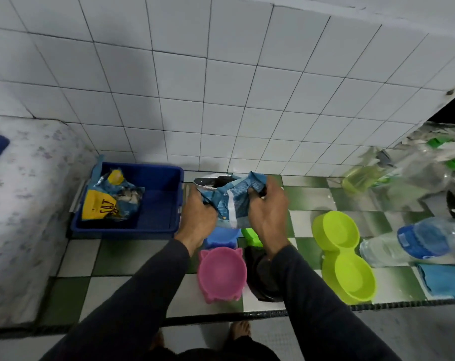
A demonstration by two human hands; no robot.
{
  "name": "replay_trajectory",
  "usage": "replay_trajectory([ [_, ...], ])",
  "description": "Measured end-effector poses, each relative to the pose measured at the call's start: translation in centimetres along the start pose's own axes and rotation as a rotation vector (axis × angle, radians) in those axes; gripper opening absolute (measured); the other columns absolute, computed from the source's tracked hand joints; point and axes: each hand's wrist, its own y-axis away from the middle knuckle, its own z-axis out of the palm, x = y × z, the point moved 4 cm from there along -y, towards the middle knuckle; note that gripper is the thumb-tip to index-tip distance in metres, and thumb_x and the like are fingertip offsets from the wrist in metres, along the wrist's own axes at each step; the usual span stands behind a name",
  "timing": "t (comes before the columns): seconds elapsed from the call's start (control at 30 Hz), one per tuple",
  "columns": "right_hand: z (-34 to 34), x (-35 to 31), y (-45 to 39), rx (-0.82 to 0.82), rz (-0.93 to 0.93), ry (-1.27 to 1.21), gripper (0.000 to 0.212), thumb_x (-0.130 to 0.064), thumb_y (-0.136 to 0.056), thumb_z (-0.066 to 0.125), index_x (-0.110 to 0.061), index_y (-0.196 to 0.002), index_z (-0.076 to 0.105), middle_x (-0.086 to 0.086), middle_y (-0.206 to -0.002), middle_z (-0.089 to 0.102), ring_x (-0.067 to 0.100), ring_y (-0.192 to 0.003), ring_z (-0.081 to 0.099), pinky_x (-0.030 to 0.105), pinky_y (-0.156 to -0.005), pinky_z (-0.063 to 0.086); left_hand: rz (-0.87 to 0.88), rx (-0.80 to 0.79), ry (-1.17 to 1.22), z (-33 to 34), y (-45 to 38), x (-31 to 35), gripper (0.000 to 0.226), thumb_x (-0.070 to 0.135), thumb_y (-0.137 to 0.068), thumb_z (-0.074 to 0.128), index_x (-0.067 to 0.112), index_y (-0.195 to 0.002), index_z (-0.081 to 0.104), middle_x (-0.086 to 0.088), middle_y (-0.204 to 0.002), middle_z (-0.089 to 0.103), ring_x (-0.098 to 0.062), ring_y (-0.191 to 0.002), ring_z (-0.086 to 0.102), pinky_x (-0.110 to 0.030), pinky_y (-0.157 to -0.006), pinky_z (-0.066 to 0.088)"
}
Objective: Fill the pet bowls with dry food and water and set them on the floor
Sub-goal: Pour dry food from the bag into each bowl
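Observation:
I hold an opened blue food bag (233, 201) above the counter, my left hand (196, 213) gripping its left side and my right hand (269, 212) its right side. Its mouth gapes at the top. Below it sit a pink cat-shaped bowl (222, 274), a blue bowl (222, 237), a small green bowl (251, 235) and a black bowl (263, 280) partly hidden by my right forearm. A lime double bowl (342, 252) lies to the right. A water bottle with a blue label (414, 242) lies on its side further right.
A blue plastic tub (158, 204) at the left holds a crumpled yellow-and-blue food bag (109, 196). Several clear bottles and plastic wrap (403, 165) crowd the back right. A blue cloth (442, 280) lies at the right edge. The counter's front edge (221, 315) runs above my bare feet.

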Motion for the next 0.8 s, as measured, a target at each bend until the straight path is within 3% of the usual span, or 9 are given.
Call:
replay_trajectory([
  [0.1,-1.3,2.0,-1.9,-0.041,-0.023,0.011,0.017,-0.005,-0.091,0.063,-0.014,-0.105,0.063,-0.007,-0.09,0.066,0.018,-0.084,0.063,0.025,-0.07,0.044,-0.025,0.021,0.004,3.3,0.3,0.0,0.035,-0.009,-0.095,0.052,0.011,-0.123,0.057,0.0,-0.111,0.07,-0.004,-0.092,0.068,-0.011,-0.06,0.053],
  [0.23,-3.2,4.6,-3.8,-0.092,-0.066,0.052,0.015,-0.003,-0.09,0.062,-0.011,-0.103,0.062,-0.005,-0.089,0.066,0.016,-0.081,0.06,0.018,-0.062,0.036,-0.072,0.072,0.075,7.2,0.9,-0.5,0.036,-0.008,-0.096,0.05,0.013,-0.124,0.056,0.005,-0.107,0.068,0.0,-0.092,0.063,-0.009,-0.063,0.052],
  [0.3,-3.9,5.7,-4.6,-0.122,-0.072,0.054,0.015,-0.003,-0.09,0.06,-0.011,-0.102,0.062,-0.004,-0.088,0.068,0.015,-0.081,0.06,0.018,-0.063,0.041,-0.085,0.088,0.132,8.9,1.0,-1.1,0.037,-0.01,-0.093,0.05,0.01,-0.123,0.057,0.001,-0.107,0.069,-0.009,-0.096,0.067,-0.018,-0.077,0.058],
  [0.37,-4.2,6.7,-5.3,-0.154,-0.072,0.055,0.015,-0.002,-0.09,0.059,-0.01,-0.102,0.062,0.0,-0.089,0.069,0.018,-0.083,0.062,0.027,-0.073,0.051,-0.095,0.095,0.202,10.3,0.9,-1.5,0.038,-0.002,-0.088,0.05,0.014,-0.121,0.058,-0.002,-0.11,0.071,-0.02,-0.105,0.069,-0.039,-0.093,0.059],
  [0.5,-4.3,7.7,-6.4,-0.2,-0.12,0.077,0.013,-0.004,-0.087,0.057,-0.01,-0.098,0.059,0.006,-0.088,0.069,0.026,-0.084,0.064,0.042,-0.077,0.055,-0.157,0.104,0.323,12.7,0.2,-3.5,0.047,0.012,-0.076,0.05,0.023,-0.121,0.062,-0.003,-0.114,0.074,-0.026,-0.11,0.07,-0.053,-0.095,0.058],
  [0.67,-4.4,8.1,-7.0,-0.202,-0.186,0.117,0.011,-0.001,-0.086,0.055,-0.01,-0.084,0.048,0.01,-0.078,0.064,0.033,-0.076,0.058,0.047,-0.068,0.051,-0.167,0.091,0.384,14.5,-0.5,-4.1,0.041,0.013,-0.083,0.057,0.026,-0.122,0.065,-0.003,-0.115,0.075,-0.028,-0.11,0.07,-0.059,-0.093,0.058],
  [0.8,-4.3,7.6,-7.0,-0.213,-0.272,0.177,0.016,-0.002,-0.083,0.049,-0.015,-0.079,0.04,0.013,-0.074,0.059,0.036,-0.071,0.051,0.045,-0.062,0.046,-0.235,0.097,0.518,15.0,1.0,-2.4,0.036,0.014,-0.09,0.058,0.023,-0.124,0.065,-0.007,-0.117,0.074,-0.032,-0.112,0.069,-0.052,-0.09,0.06],
])
